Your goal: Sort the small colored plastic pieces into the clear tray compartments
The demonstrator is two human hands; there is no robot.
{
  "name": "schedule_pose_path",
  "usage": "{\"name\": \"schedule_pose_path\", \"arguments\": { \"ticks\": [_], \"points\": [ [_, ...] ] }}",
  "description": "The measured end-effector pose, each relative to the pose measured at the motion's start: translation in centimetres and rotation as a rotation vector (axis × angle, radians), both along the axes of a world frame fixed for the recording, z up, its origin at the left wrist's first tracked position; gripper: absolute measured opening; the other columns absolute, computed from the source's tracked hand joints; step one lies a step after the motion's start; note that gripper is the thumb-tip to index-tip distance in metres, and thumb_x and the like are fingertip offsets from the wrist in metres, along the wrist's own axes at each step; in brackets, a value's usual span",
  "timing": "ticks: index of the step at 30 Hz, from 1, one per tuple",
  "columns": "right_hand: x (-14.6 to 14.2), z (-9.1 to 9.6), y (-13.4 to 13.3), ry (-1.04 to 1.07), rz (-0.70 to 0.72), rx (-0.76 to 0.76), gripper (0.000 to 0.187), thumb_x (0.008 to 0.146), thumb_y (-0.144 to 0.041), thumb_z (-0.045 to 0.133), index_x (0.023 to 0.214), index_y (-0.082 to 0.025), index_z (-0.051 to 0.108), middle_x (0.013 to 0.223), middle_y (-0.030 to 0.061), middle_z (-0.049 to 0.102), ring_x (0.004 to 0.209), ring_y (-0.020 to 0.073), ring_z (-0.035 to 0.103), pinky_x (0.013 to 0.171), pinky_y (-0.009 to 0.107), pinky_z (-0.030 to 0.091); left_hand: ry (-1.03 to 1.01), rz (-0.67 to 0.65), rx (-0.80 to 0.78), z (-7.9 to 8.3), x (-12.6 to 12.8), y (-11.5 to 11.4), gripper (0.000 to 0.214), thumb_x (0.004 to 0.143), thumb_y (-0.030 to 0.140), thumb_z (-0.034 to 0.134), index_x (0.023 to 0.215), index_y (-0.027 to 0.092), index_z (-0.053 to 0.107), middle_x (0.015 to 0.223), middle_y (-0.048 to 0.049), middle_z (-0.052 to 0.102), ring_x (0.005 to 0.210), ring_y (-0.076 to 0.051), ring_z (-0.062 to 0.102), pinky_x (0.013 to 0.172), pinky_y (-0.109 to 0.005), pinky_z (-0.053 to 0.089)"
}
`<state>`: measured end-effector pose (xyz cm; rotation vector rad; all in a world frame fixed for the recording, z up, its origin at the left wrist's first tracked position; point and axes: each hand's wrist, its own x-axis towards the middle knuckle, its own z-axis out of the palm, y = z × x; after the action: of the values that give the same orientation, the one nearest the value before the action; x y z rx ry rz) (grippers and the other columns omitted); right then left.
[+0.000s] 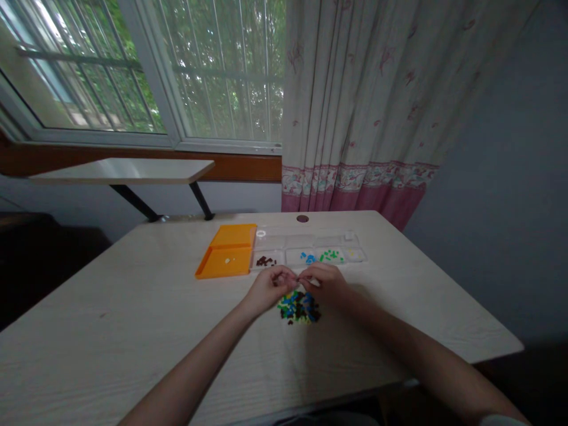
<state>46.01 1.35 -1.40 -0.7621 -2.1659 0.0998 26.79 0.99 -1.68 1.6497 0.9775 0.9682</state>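
Note:
A pile of small coloured beads (298, 307), blue, green, yellow and dark, lies on the pale wooden table (133, 331). My left hand (270, 287) and my right hand (325, 281) hover just above its far edge, fingertips pinched together and almost touching each other. What the fingers pinch is too small to make out. Just beyond the hands lies a clear compartment tray (310, 248) with brown, blue, green and yellow beads sorted into separate cells.
An orange lid or tray (228, 251) lies left of the clear tray, with a small pale bit on it. A round cable hole (302, 219) sits near the table's far edge. A second small table (128, 170), window and curtain stand behind.

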Motion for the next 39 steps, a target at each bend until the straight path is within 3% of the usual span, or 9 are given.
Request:
{"name": "schedule_pose_path", "arguments": {
  "ticks": [4, 10, 16, 23, 29, 39],
  "points": [
    [0.0, 0.3, -0.1, 0.023, -0.015, 0.007, 0.006, 0.077, -0.021, 0.057, 0.076, -0.019, 0.062, 0.070, 0.0022, 0.064, 0.064, 0.0119, 0.057, 0.060, 0.022, 0.042, 0.193, 0.085, 0.196, 0.8, 0.0, -0.4, 0.017, 0.070, 0.027, 0.064, 0.080, 0.014, 0.066, 0.059, 0.0021, 0.052, 0.052, -0.008, 0.042, 0.048, -0.018, 0.032],
    [-0.1, 0.3, -0.3, 0.022, -0.018, -0.009, 0.006, 0.076, -0.021, 0.057, 0.074, -0.019, 0.062, 0.067, 0.0015, 0.063, 0.062, 0.0118, 0.056, 0.059, 0.022, 0.041, 0.274, 0.098, 0.368, 1.0, 0.1, -0.6, 0.012, 0.075, 0.025, 0.061, 0.080, 0.016, 0.067, 0.065, -0.0004, 0.059, 0.056, -0.009, 0.046, 0.052, -0.019, 0.035],
    [0.3, 0.2, 0.3, 0.008, -0.002, -0.094, 0.010, 0.080, -0.025, 0.057, 0.081, -0.018, 0.063, 0.074, 0.0034, 0.065, 0.067, 0.0119, 0.056, 0.064, 0.022, 0.042, 0.288, 0.116, 0.445, 1.6, -0.2, -0.7, 0.011, 0.076, 0.025, 0.059, 0.080, 0.016, 0.066, 0.071, -0.0027, 0.063, 0.059, -0.010, 0.050, 0.054, -0.020, 0.038],
    [3.2, 1.7, 1.4, -0.314, 0.128, -0.410, 0.011, 0.077, -0.021, 0.057, 0.078, -0.017, 0.067, 0.071, 0.0025, 0.064, 0.061, 0.0109, 0.054, 0.059, 0.020, 0.041, 0.199, 0.281, 0.529, 3.3, -2.6, -0.3, 0.015, 0.078, 0.028, 0.059, 0.083, 0.016, 0.066, 0.079, -0.0054, 0.062, 0.066, -0.012, 0.053, 0.056, -0.021, 0.041],
    [3.6, 1.0, 1.7, -0.320, 0.204, -0.578, 0.014, 0.071, -0.016, 0.057, 0.081, -0.016, 0.067, 0.074, 0.0022, 0.065, 0.062, 0.0106, 0.055, 0.058, 0.019, 0.042, 0.171, 0.370, 0.620, 3.8, -3.3, -0.2, 0.013, 0.079, 0.026, 0.059, 0.085, 0.018, 0.067, 0.081, -0.0037, 0.057, 0.066, -0.011, 0.051, 0.056, -0.020, 0.041],
    [3.2, 1.0, 1.5, -0.318, 0.224, -0.623, 0.016, 0.072, -0.016, 0.056, 0.082, -0.015, 0.068, 0.073, 0.0021, 0.065, 0.061, 0.0097, 0.055, 0.057, 0.018, 0.042, 0.145, 0.383, 0.616, 3.5, -3.5, 0.1, 0.013, 0.079, 0.027, 0.059, 0.084, 0.018, 0.067, 0.081, -0.0038, 0.058, 0.069, -0.012, 0.053, 0.058, -0.021, 0.042]
  ]
}}
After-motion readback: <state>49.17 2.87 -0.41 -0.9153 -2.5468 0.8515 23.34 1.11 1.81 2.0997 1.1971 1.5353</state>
